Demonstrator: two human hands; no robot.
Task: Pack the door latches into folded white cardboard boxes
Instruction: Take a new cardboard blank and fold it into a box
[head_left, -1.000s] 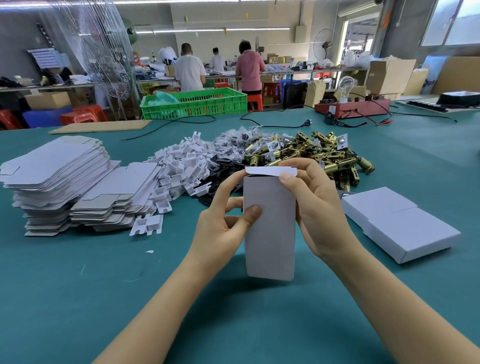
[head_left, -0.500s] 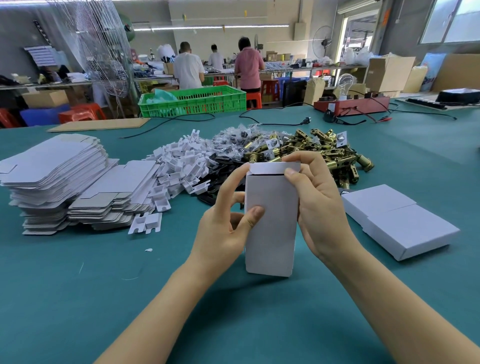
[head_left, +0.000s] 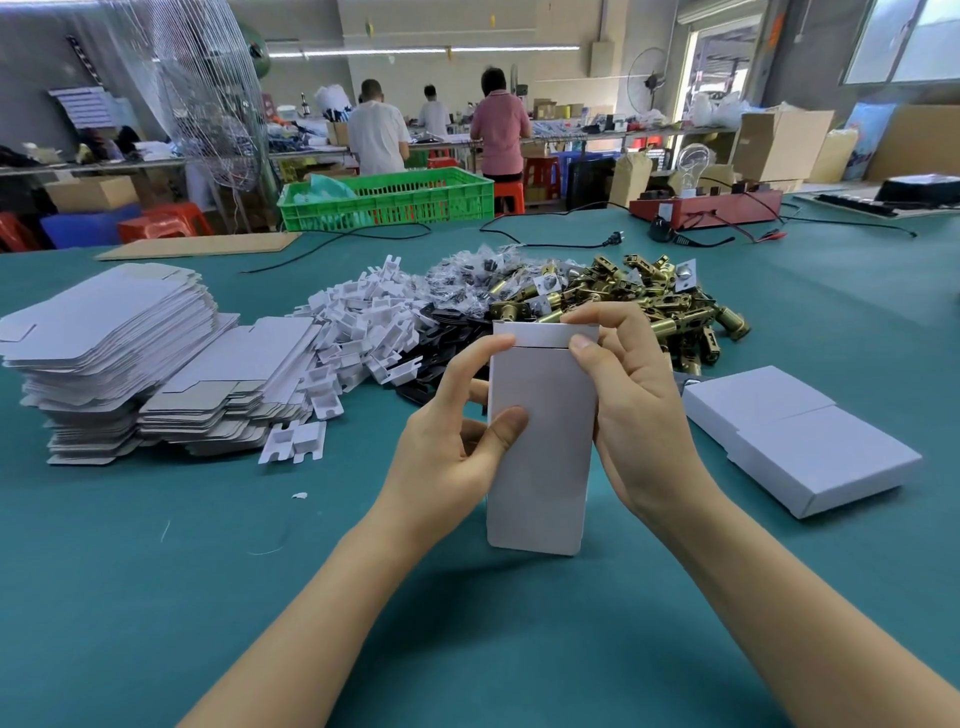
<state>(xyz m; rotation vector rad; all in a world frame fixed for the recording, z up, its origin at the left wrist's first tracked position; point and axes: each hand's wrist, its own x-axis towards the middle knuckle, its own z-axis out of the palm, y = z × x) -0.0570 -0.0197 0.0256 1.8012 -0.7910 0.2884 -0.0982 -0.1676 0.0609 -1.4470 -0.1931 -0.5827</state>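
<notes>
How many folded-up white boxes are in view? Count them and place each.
3. One box stands upright, held by both hands; two finished boxes lie side by side right of it. Others may be hidden.

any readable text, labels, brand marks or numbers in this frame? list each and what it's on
None readable.
White cardboard box held by left hand and right hand: blank face, no print.
Two closed white boxes on the table: blank.
Stack of flat box blanks: blank.
Tags among the brass door latches: too small to tell whether printed.
White sheets on the far left wall: only blurred lines.
</notes>
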